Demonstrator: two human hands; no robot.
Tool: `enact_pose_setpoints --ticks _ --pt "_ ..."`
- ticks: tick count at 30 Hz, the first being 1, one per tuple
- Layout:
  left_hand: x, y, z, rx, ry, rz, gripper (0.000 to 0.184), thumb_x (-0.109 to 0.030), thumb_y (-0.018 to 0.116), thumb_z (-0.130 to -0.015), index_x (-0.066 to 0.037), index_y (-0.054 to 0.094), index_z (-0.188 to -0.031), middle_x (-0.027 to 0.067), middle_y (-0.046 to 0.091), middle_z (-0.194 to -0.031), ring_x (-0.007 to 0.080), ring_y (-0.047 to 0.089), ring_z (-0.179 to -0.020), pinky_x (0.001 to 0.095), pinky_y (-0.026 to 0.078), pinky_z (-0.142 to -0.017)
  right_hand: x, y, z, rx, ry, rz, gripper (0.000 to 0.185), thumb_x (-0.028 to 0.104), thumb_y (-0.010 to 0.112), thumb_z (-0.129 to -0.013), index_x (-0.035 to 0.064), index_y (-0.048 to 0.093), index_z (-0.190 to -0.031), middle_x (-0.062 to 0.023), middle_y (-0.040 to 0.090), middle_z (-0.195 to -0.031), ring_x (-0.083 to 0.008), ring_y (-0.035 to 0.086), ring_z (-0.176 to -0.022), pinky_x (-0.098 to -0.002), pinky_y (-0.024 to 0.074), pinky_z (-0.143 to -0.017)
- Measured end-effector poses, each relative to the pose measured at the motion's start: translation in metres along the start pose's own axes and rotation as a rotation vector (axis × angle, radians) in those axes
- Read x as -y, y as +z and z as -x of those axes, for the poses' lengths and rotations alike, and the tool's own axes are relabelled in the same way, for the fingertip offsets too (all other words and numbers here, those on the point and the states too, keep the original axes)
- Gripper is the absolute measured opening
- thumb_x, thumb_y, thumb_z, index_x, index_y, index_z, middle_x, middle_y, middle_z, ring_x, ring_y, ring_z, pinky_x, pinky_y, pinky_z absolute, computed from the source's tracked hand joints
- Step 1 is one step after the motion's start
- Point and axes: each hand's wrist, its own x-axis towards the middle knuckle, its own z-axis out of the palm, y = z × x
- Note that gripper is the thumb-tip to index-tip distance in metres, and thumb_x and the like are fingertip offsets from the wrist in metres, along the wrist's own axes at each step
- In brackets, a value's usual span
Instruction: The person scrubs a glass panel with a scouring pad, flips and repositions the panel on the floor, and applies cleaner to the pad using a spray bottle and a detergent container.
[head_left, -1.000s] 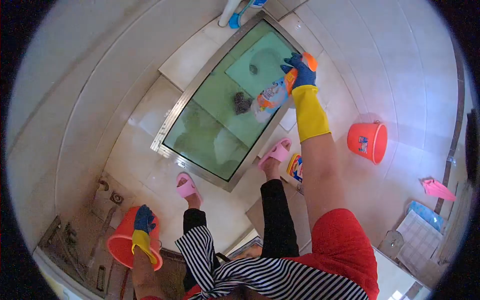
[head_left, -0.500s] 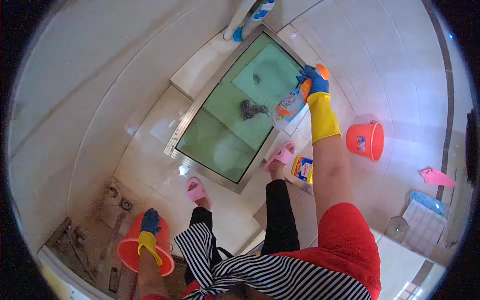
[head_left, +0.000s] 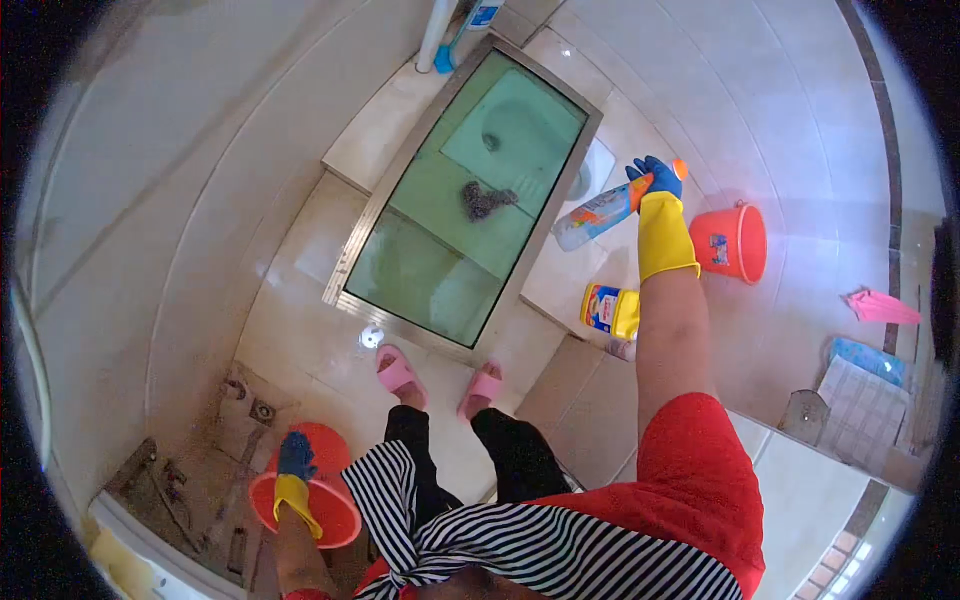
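Note:
In a blue and yellow rubber glove, my right hand (head_left: 658, 178) is wrapped round the orange neck of a clear labelled bottle (head_left: 597, 216), which tilts down to the left. The bottle is just right of a metal-framed glass panel (head_left: 478, 345) lying over the tiles. A dark scouring pad (head_left: 484, 201) shows within the frame. My left hand (head_left: 296, 456), gloved the same way, is at the edge of a red bucket (head_left: 322, 507) at the lower left; its grip is partly hidden.
A second red bucket (head_left: 738, 245) is by the right wall. A yellow-capped container (head_left: 607, 310) stands on the step. A blue brush (head_left: 446, 58) leans near a white pipe (head_left: 434, 35). Pink cloth (head_left: 882, 307) is at the far right, and pink slippers (head_left: 395, 372) are on the floor.
My right hand has carried the bottle right and down, off the glass panel. My right foot has moved back beside the left one. My left hand remains at the bucket.

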Motion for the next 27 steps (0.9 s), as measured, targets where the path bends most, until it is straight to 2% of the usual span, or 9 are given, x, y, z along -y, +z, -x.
enact_pose_setpoints --ticks 2,4,7,9,11,13,19,23,27 --pt "0.038 -0.015 -0.004 0.098 0.154 -0.393 0.058 -0.034 0.074 -0.067 -0.011 0.061 -0.118 0.0145 0.060 -0.120 0.0350 0.056 -0.111 0.0578 0.043 -0.096 -0.013 -0.026 -0.014 0.039 0.052 -0.054 0.049 0.015 0.061 -0.084 -0.0048 0.050 -0.128 -0.0288 0.060 -0.120 -0.0467 0.064 -0.095 -0.0531 0.0540 -0.081" --pt "0.065 -0.029 0.004 0.225 0.714 -1.402 0.057 -0.035 0.076 -0.065 -0.010 0.063 -0.115 0.0159 0.059 -0.120 0.0369 0.055 -0.112 0.0581 0.041 -0.099 -0.029 -0.043 0.004 0.064 0.083 -0.068 0.046 0.016 0.060 -0.085 -0.0054 0.051 -0.125 -0.0279 0.059 -0.120 -0.0455 0.063 -0.099 -0.0541 0.0535 -0.084" --pt "0.114 -0.032 0.023 0.269 1.086 -1.540 0.058 -0.038 0.078 -0.059 -0.009 0.067 -0.107 0.0187 0.059 -0.119 0.0412 0.053 -0.115 0.0584 0.038 -0.105 -0.057 -0.075 0.001 0.182 0.134 -0.192 0.036 0.012 0.059 -0.088 -0.0038 0.052 -0.119 -0.0238 0.061 -0.110 -0.0376 0.065 -0.097 -0.0501 0.0566 -0.081" --pt "0.153 -0.026 0.040 0.326 0.653 -0.847 0.064 -0.041 0.080 -0.056 -0.007 0.066 -0.108 0.0196 0.058 -0.121 0.0436 0.049 -0.120 0.0544 0.033 -0.110 -0.060 -0.084 0.028 0.169 0.087 -0.146 0.035 0.009 0.061 -0.086 -0.0025 0.052 -0.118 -0.0218 0.061 -0.107 -0.0352 0.065 -0.093 -0.0478 0.0578 -0.079" --pt "0.160 -0.023 0.065 0.306 0.640 -0.918 0.065 -0.042 0.081 -0.055 -0.007 0.066 -0.108 0.0202 0.058 -0.123 0.0447 0.046 -0.124 0.0523 0.030 -0.113 -0.054 -0.079 0.083 0.120 0.004 -0.171 0.039 0.006 0.068 -0.082 -0.0003 0.051 -0.117 -0.0184 0.059 -0.105 -0.0337 0.066 -0.088 -0.0455 0.0587 -0.076" --pt "0.148 -0.016 0.098 0.215 1.015 -1.758 0.062 -0.041 0.080 -0.057 -0.007 0.066 -0.107 0.0205 0.057 -0.126 0.0443 0.045 -0.126 0.0522 0.031 -0.113 -0.058 -0.089 0.117 0.124 0.021 -0.174 0.042 0.006 0.070 -0.081 0.0014 0.051 -0.118 -0.0170 0.059 -0.107 -0.0334 0.066 -0.086 -0.0452 0.0587 -0.075" --pt "0.163 -0.041 0.055 0.128 0.914 -1.898 0.062 -0.038 0.081 -0.058 -0.007 0.067 -0.109 0.0220 0.053 -0.134 0.0449 0.043 -0.129 0.0539 0.029 -0.114 -0.124 -0.131 0.185 0.073 0.068 -0.254 0.041 0.007 0.071 -0.081 0.0039 0.052 -0.117 -0.0116 0.059 -0.105 -0.0313 0.066 -0.087 -0.0455 0.0571 -0.075" --pt "0.119 -0.033 -0.007 0.146 1.255 -1.619 0.062 -0.036 0.082 -0.058 -0.006 0.066 -0.109 0.0227 0.050 -0.137 0.0452 0.039 -0.132 0.0506 0.027 -0.116 -0.127 -0.122 0.270 0.029 0.126 -0.140 0.040 0.007 0.071 -0.081 0.0063 0.054 -0.117 -0.0097 0.058 -0.107 -0.0276 0.065 -0.090 -0.0420 0.0572 -0.072" --pt "0.054 0.052 0.020 0.232 0.427 -0.354 0.075 -0.025 0.082 -0.064 -0.005 0.054 -0.130 0.0197 0.047 -0.142 0.0427 0.040 -0.133 0.0478 0.031 -0.114 -0.159 -0.121 0.329 0.005 0.120 -0.094 0.043 0.004 0.070 -0.082 0.0057 0.053 -0.121 -0.0097 0.060 -0.107 -0.0262 0.065 -0.086 -0.0407 0.0574 -0.070"
